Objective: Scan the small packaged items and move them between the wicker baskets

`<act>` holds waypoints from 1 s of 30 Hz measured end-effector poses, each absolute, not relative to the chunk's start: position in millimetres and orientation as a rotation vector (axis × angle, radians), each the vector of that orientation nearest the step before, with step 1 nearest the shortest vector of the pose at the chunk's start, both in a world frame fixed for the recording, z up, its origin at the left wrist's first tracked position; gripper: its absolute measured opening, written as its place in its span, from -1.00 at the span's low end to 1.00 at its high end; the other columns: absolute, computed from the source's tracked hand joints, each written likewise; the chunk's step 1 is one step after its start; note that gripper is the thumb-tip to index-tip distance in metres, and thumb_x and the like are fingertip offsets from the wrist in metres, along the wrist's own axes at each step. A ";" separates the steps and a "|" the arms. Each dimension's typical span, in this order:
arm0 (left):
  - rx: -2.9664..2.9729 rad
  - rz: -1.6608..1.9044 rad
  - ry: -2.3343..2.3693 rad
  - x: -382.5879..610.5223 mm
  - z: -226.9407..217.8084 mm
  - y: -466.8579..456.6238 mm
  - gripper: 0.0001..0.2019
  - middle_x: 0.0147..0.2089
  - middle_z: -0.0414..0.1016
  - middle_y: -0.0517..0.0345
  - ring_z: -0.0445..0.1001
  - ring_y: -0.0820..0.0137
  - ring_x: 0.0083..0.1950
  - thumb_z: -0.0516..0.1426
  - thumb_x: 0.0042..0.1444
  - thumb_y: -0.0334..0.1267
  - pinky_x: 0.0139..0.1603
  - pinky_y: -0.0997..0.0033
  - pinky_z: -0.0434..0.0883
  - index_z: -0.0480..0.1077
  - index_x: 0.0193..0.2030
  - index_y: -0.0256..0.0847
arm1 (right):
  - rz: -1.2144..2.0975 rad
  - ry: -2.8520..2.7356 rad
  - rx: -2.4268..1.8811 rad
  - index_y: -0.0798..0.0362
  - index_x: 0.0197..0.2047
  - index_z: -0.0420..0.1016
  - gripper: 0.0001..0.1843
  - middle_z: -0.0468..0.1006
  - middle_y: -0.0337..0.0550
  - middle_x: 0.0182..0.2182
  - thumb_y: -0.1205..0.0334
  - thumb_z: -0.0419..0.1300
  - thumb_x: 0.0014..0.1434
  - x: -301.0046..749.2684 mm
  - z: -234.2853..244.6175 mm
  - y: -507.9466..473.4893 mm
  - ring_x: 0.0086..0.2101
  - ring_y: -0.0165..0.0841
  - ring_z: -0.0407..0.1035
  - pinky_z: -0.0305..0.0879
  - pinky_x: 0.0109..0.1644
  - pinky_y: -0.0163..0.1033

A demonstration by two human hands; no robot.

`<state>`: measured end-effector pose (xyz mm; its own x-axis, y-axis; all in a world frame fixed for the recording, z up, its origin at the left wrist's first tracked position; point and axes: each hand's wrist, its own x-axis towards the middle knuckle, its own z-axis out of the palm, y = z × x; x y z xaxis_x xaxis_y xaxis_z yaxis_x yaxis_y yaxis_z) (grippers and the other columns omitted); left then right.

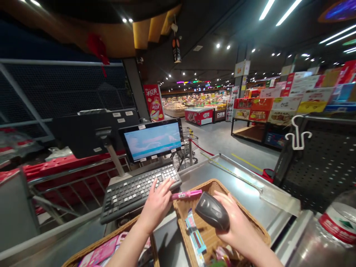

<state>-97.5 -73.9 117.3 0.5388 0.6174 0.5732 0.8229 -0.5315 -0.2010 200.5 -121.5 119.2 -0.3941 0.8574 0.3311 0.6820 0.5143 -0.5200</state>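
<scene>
My left hand (159, 202) is over the right end of a black keyboard (133, 193), fingertips at its keys. A pink pen-like stick (185, 194) with a barcode label sticks out from the thumb side of this hand, which holds it. My right hand (233, 218) is wrapped round a black barcode scanner (210, 210), its head facing the pink stick. Both are above a wicker basket (257, 230) with a blue-and-white packet (196, 235) and other small wrapped items. Under my left forearm is a second wicker basket (91, 252) with pink packages (100, 252).
A lit monitor (152, 141) stands behind the keyboard, with a dark screen back (83, 133) to its left. The metal counter (230, 168) runs ahead. A large clear bottle (330, 230) is at right, near a black perforated rack (325, 159). A cart (191, 142) stands beyond.
</scene>
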 end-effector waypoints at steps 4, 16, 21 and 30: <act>-2.240 -0.618 -1.230 -115.4 126.8 -95.3 -0.85 0.31 0.37 -0.01 0.24 0.19 0.38 0.03 0.21 -0.39 0.48 -0.16 -0.18 0.37 -0.35 -0.19 | 0.452 -2.242 -1.181 -0.01 0.09 0.48 -0.37 0.47 0.01 0.12 0.37 0.16 -0.12 177.5 129.7 -133.8 0.27 0.09 0.14 -0.21 0.39 0.38; -2.079 -0.640 -1.371 -164.4 135.7 -144.1 -0.86 0.31 0.37 0.02 0.26 0.20 0.37 0.02 0.20 -0.40 0.49 -0.10 -0.26 0.37 -0.32 -0.17 | 0.449 -2.399 -1.027 -0.04 0.10 0.47 -0.35 0.46 -0.02 0.12 0.38 0.14 -0.13 134.7 139.3 -152.7 0.28 0.09 0.12 -0.25 0.36 0.41; -2.023 -0.658 -1.389 -175.2 137.4 -156.5 -0.82 0.28 0.40 0.02 0.30 0.22 0.34 0.00 0.20 -0.41 0.49 -0.10 -0.26 0.39 -0.34 -0.17 | 0.441 -2.426 -0.986 -0.09 0.07 0.50 -0.36 0.50 -0.07 0.07 0.41 0.13 -0.15 122.1 142.0 -159.6 0.28 0.07 0.13 -0.26 0.36 0.40; -1.979 -0.598 -1.466 -197.8 136.2 -185.1 -0.84 0.30 0.38 0.00 0.30 0.19 0.35 0.00 0.20 -0.43 0.48 -0.12 -0.24 0.36 -0.33 -0.17 | 0.482 -2.473 -0.959 -0.08 0.09 0.48 -0.32 0.47 -0.03 0.11 0.42 0.12 -0.17 104.9 141.0 -171.4 0.30 0.05 0.10 -0.25 0.37 0.40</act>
